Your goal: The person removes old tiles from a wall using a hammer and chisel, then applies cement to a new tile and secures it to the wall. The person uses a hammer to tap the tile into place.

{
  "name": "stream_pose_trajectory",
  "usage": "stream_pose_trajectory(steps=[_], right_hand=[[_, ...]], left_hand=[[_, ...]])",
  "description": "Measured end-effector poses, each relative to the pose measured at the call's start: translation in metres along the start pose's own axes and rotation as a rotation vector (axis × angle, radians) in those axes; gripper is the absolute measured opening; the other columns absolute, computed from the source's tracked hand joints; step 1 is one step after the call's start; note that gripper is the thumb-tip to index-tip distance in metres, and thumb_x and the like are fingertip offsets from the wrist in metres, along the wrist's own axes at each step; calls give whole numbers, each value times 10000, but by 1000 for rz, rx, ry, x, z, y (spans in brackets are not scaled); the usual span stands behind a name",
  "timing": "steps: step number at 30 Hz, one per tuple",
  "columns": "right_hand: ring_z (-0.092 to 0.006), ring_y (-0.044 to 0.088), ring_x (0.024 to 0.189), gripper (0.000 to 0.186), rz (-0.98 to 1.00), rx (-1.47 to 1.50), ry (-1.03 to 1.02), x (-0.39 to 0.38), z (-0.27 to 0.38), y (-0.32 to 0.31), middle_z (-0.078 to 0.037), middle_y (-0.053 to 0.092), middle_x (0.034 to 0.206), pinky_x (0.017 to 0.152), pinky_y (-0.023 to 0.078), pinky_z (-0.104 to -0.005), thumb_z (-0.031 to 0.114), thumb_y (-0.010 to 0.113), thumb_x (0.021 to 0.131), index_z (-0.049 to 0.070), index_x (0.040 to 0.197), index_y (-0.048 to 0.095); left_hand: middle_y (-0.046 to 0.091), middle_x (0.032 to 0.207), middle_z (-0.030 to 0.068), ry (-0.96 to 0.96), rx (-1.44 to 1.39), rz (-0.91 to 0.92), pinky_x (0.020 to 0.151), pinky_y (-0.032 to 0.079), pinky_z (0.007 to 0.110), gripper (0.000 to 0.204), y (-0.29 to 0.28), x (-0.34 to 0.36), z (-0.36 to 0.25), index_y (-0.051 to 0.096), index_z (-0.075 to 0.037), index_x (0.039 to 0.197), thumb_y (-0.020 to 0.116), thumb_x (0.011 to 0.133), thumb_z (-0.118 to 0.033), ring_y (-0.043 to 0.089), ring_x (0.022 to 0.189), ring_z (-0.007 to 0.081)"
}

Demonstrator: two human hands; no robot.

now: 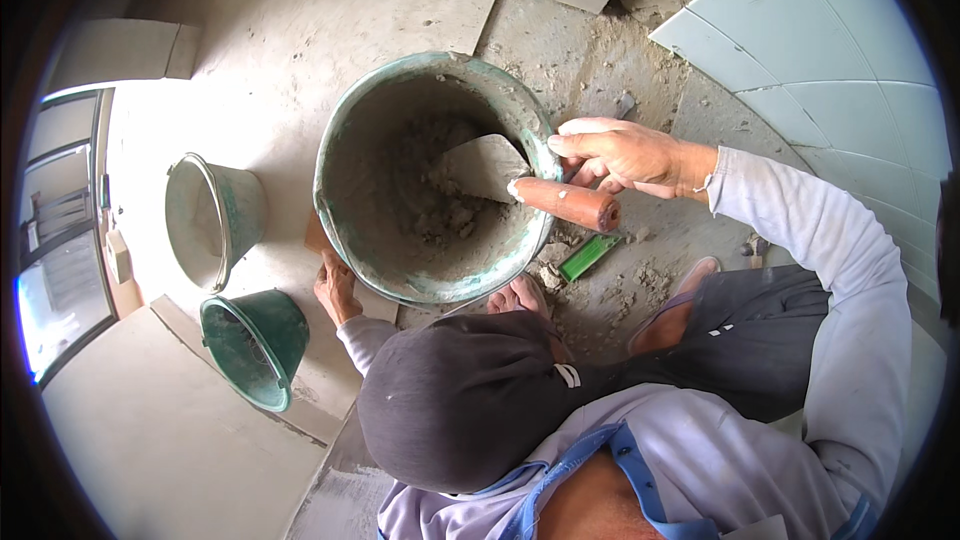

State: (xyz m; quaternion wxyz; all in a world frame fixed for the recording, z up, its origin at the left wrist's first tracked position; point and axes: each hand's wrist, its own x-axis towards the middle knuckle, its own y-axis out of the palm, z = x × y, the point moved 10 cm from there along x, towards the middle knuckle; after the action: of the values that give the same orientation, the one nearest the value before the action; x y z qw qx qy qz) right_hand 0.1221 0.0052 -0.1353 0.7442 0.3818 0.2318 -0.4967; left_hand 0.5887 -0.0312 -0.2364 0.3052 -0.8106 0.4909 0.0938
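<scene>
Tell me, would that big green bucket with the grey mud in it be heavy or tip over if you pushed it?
Probably heavy: the big green bucket holds a lump of wet mortar at the bottom. It looks tilted already, with the left hand at its lower rim, so it may tip if let go. The right hand holds a trowel in it.

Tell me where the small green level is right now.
In the head view, the small green level lies on the dusty floor right of the large green mortar bucket, just below the trowel's orange wooden handle.

Trowel (500, 172) in bucket (345, 130)
</scene>
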Motion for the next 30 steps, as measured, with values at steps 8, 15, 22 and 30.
stream_pose_trajectory(steps=[8, 15, 22, 30], right_hand=[[-202, 573, 941, 431, 97, 88, 28, 5, 11, 13, -114, 529, 1074, 737, 505, -347, 378, 466, 955, 29, 1207, 448], [-180, 596, 913, 506, -12, -442, 114, -82, -1, -33, -158, 590, 1135, 725, 524, -317, 320, 503, 933, 4, 1320, 422], [-225, 624, 806, 413, -653, -611, -91, -294, 53, -67, -148, 650, 985, 766, 479, -341, 297, 540, 920, 4, 1211, 527], [-315, 586, 1031, 380, -790, -327, 500, -535, -58, 5, -173, 629, 1079, 869, 441, -377, 296, 543, 866, 19, 1121, 595]], left_hand=[[640, 900, 91, -113, 181, 99, 641, 469, 288, 626, -3, -25, -14, 611, 13, 1082, 388, 946, -555, 600, 784, 173], [452, 1330, 117, -208, 44, 686, 880, 464, 419, 653, 71, -150, -112, 257, -114, 1432, 527, 910, -397, 516, 1113, 272], [598, 1120, 68, -469, -146, 675, 858, 456, 375, 387, 75, -170, -61, 506, -65, 1212, 596, 835, -44, 593, 963, 210], [585, 1116, 26, -444, 130, 765, 778, 461, 345, 525, 44, -180, -154, 488, -184, 1253, 639, 758, -101, 565, 973, 188]])
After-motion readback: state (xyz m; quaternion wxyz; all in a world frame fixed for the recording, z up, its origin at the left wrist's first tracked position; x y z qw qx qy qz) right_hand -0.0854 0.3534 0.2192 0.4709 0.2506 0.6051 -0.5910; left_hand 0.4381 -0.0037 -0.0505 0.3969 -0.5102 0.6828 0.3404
